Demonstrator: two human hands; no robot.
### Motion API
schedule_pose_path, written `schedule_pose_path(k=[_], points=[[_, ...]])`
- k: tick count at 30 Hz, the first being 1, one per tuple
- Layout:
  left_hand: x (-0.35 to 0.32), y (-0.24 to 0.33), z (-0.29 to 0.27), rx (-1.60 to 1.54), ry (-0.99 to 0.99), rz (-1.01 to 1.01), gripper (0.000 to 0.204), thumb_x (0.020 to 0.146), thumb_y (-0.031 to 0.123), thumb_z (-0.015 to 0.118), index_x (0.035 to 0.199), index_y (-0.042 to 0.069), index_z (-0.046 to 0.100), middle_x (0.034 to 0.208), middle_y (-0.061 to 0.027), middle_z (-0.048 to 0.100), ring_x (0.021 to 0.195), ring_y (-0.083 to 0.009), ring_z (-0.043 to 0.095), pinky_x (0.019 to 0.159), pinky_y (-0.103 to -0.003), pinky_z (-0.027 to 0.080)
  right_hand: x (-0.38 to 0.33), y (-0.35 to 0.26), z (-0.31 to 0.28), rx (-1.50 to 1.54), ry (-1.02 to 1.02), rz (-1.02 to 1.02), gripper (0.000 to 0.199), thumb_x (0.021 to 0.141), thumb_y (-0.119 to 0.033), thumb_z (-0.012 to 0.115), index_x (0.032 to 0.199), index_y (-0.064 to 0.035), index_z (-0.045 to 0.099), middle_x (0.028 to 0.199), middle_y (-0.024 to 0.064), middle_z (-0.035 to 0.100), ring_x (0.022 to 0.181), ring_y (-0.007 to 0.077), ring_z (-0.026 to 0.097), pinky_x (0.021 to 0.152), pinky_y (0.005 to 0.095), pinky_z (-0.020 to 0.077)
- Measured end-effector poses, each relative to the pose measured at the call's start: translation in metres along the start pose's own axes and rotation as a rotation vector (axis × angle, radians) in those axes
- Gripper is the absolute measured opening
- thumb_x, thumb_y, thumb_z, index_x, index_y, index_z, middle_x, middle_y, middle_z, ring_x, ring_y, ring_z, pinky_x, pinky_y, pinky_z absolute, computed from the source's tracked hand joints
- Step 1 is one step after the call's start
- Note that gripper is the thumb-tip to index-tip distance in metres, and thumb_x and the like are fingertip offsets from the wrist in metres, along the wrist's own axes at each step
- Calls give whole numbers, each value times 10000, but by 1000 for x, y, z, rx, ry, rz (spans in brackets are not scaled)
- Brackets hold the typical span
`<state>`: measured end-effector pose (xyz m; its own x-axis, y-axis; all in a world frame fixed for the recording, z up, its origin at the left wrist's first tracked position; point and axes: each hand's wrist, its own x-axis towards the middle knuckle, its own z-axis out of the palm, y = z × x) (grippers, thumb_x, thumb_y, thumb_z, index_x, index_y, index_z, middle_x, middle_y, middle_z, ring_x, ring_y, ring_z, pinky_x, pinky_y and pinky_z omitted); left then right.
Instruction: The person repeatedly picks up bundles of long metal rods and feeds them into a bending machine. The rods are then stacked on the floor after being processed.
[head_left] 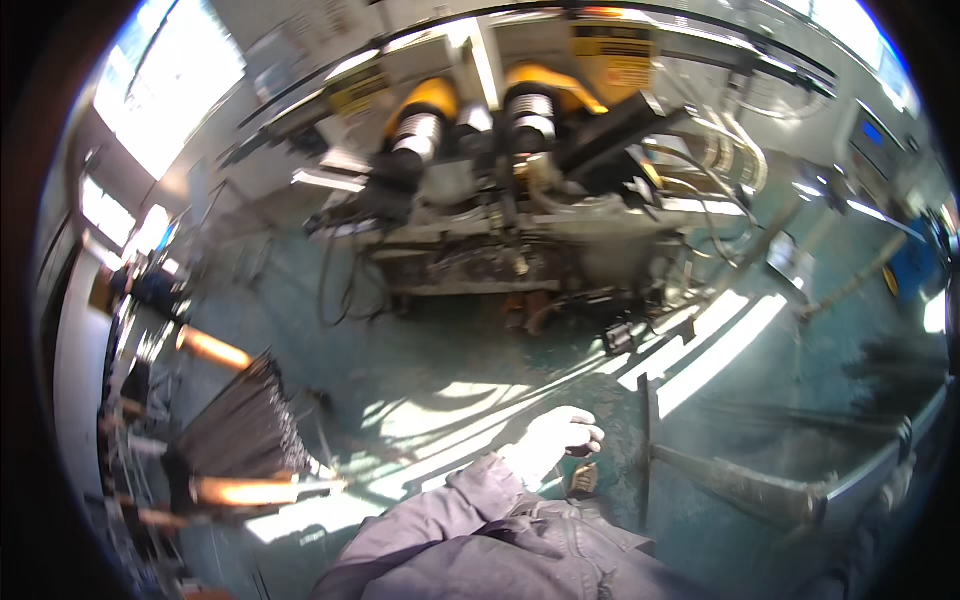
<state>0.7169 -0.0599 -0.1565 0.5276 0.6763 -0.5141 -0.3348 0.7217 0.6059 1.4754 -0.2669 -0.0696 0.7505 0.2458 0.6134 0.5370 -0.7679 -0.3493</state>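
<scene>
My hand by the pipe-bending machine

My left hand (556,438) hung curled, fingers together around nothing I could make out, below the grey machine (520,190). Yellow rectangular labels (612,52) sat on the machine's top, above its yellow-and-black rollers (530,105). A rack of dark rods (240,425) stood left of the machine.

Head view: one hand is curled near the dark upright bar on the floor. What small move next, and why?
Probably reach the hand a little right to grip the dark upright bar. The hand looks loosely curled and seems to hold nothing, the bar stands just beside it, and the machine is well beyond reach. The picture is blurred, so this is tentative.
</scene>
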Motion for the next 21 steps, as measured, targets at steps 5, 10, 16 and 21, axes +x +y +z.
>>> schedule_pose_path(k=[5, 10, 16, 21], points=[[-68, -19, -79, 71, 447, 75, 342, 991, 74, 791, 1308, 16, 679, 1072, -113, 785, 868, -204, 772, 787, -363, 609, -333, -165, 68, 327, -409, -351, 701, 1003, -676, 506, 1299, -106, 786, 1294, 231, 784, 1236, 457, 739, 1065, 533, 556], [-171, -28, -197, -304, 783, 310, 203, 1042, 69, 722, 1241, 45, 689, 1064, -126, 794, 846, -209, 783, 708, -310, 626, -589, -230, 39, 248, -1155, -466, 610, 912, -590, 679, 1234, -86, 801, 1203, 237, 803, 1186, 431, 767, 1026, 507, 584], [-334, -7, -342, -339, 953, 649, 221, 1008, 46, 743, 1228, 57, 719, 1081, -126, 802, 939, -246, 802, 744, -350, 641, -683, -284, 49, 55, -1368, -566, 556, 804, -488, 887, 1156, -62, 818, 1093, 244, 827, 1127, 401, 800, 979, 476, 619], [-515, 42, -467, -2, 1284, 1010, 240, 994, -27, 734, 1228, 24, 718, 1046, -85, 775, 943, -188, 760, 847, -334, 622, -762, -534, 8, 445, -1329, -1062, 374, 934, -201, 808, 1273, -53, 757, 1058, 215, 818, 992, 371, 803, 903, 450, 629]])
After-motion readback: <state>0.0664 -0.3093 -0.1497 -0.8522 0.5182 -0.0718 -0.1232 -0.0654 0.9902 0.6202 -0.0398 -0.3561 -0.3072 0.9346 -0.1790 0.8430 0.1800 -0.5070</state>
